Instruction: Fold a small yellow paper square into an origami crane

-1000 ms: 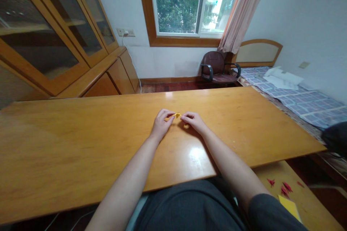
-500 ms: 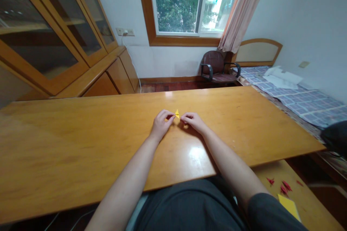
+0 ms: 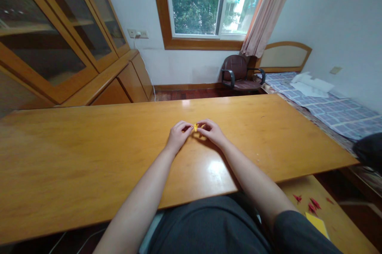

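A small yellow origami crane [image 3: 195, 127] is between my two hands, just above the wooden table [image 3: 89, 158]. My left hand [image 3: 178, 134] pinches its left side between thumb and forefinger. From the right, my right hand [image 3: 211, 131] has thumb and forefinger closed on the crane's other side, its remaining fingers curled. The fingertips cover much of the paper, so its exact folds are hard to make out.
Several red folded paper pieces [image 3: 312, 207] and a yellow paper stack [image 3: 316, 224] lie on a lower surface at the right. Beyond the table are a brown armchair [image 3: 235, 73], a bed [image 3: 334, 111] and a glass-door cabinet [image 3: 98, 69].
My right hand has moved slightly up and left and now grips the yellow crane, which it was apart from before. The crane's raised tip is less visible. My left hand keeps its pinch.
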Demonstrator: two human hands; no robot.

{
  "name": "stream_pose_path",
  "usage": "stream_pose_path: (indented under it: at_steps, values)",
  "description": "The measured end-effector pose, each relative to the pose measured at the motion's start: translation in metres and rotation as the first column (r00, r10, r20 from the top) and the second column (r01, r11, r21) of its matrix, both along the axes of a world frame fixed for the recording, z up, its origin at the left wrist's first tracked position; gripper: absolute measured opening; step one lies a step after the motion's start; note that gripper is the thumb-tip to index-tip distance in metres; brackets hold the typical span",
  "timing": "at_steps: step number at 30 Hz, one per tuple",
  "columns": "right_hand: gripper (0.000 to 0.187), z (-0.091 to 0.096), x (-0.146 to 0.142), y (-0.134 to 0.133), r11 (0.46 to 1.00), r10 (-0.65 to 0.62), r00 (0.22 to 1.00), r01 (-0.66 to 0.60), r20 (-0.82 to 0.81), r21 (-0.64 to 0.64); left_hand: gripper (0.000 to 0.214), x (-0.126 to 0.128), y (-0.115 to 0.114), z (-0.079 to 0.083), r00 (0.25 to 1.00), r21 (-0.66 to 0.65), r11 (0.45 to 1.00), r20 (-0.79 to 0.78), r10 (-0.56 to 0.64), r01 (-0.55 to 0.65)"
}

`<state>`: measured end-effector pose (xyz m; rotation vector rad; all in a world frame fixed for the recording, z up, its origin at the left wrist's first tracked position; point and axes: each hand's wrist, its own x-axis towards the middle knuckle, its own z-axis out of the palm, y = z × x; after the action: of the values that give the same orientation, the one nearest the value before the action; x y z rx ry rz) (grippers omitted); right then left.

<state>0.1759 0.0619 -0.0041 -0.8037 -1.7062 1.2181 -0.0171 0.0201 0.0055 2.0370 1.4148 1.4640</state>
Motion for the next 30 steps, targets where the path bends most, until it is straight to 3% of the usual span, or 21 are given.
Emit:
stream_pose_path:
  at_steps: [7, 20, 30]
  values:
    - [0.018, 0.0037, 0.0012, 0.0037, 0.975, -0.091, 0.988, 0.062, 0.126, 0.215, 0.009, 0.0004, -0.0004, -0.0024, 0.999, -0.045, 0.998, 0.011, -0.032, 0.032]
    - [0.02, 0.0074, 0.0001, -0.001, 0.979, -0.107, 0.988, 0.085, 0.114, 0.184, 0.01, 0.0006, -0.0019, -0.0011, 0.999, -0.075, 0.996, 0.004, -0.051, 0.051]
    - [0.019, 0.0093, -0.0005, -0.0038, 0.915, -0.157, 0.979, 0.094, 0.133, 0.392, 0.011, 0.0001, -0.002, -0.0012, 0.997, -0.061, 0.996, 0.046, -0.058, 0.061]
